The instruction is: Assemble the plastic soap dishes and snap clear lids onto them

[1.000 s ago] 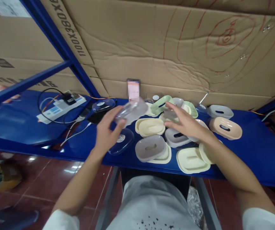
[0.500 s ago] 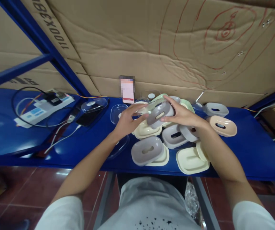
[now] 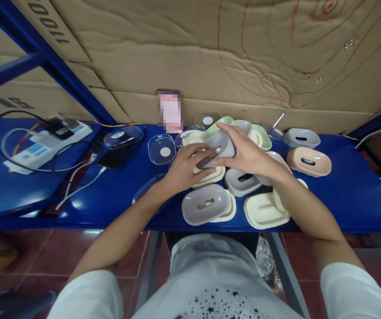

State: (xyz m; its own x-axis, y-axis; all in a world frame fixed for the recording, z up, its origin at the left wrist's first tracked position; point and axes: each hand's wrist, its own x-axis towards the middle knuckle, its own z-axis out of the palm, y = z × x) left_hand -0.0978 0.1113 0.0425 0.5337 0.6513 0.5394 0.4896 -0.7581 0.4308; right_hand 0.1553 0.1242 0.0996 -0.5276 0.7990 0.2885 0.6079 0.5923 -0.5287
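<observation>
Both my hands meet over a heap of plastic soap-dish parts on a blue shelf (image 3: 352, 199). My right hand (image 3: 246, 153) grips a grey dish piece (image 3: 221, 144) from the right. My left hand (image 3: 185, 168) closes on the same piece from the left, fingers curled at its lower edge. Whether a clear lid sits against it I cannot tell. Below the hands lie a cream tray (image 3: 210, 176), a grey slotted insert (image 3: 205, 208) and another grey insert (image 3: 241, 181).
Clear lids (image 3: 162, 148) (image 3: 123, 136) lie left of the heap. A cream tray (image 3: 265, 212), a peach dish (image 3: 309, 160) and a grey dish (image 3: 301, 138) sit to the right. A power strip (image 3: 40, 144) with cables lies far left. Cardboard (image 3: 210, 53) backs the shelf.
My left hand brought a clear lid in from the left while my right hand lifted a grey dish piece from the heap. Both hands now hold the grey piece together, lower and closer to the pile.
</observation>
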